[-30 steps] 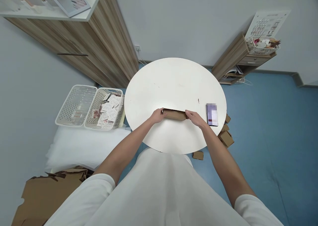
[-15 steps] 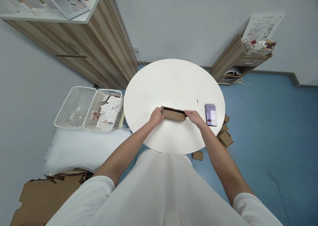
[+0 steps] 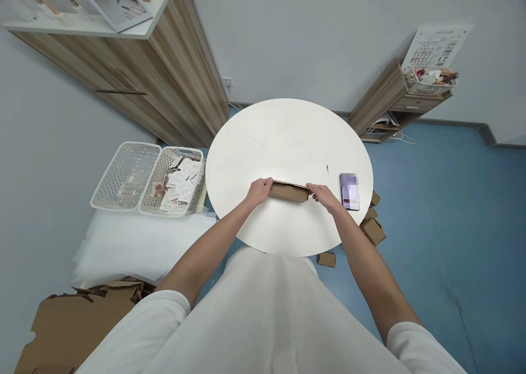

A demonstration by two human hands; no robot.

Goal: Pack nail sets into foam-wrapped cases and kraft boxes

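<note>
A small brown cardboard box [image 3: 288, 191] lies on the round white table [image 3: 287, 138], held at both ends. My left hand [image 3: 258, 191] grips its left end with the fingers curled round it. My right hand [image 3: 322, 195] pinches its right end. Its top looks closed now. A phone [image 3: 349, 191] lies flat on the table just right of my right hand.
Two white perforated baskets [image 3: 125, 175] sit left of the table, one holding several small packets [image 3: 181, 182]. Flat cardboard sheets [image 3: 78, 319] lie at the lower left. Small brown boxes [image 3: 373, 228] are scattered on the blue floor to the right. Wooden cabinets stand behind.
The box showed an open top half a second ago; its top is now folded shut. Both hands stay at its ends and have barely moved.
</note>
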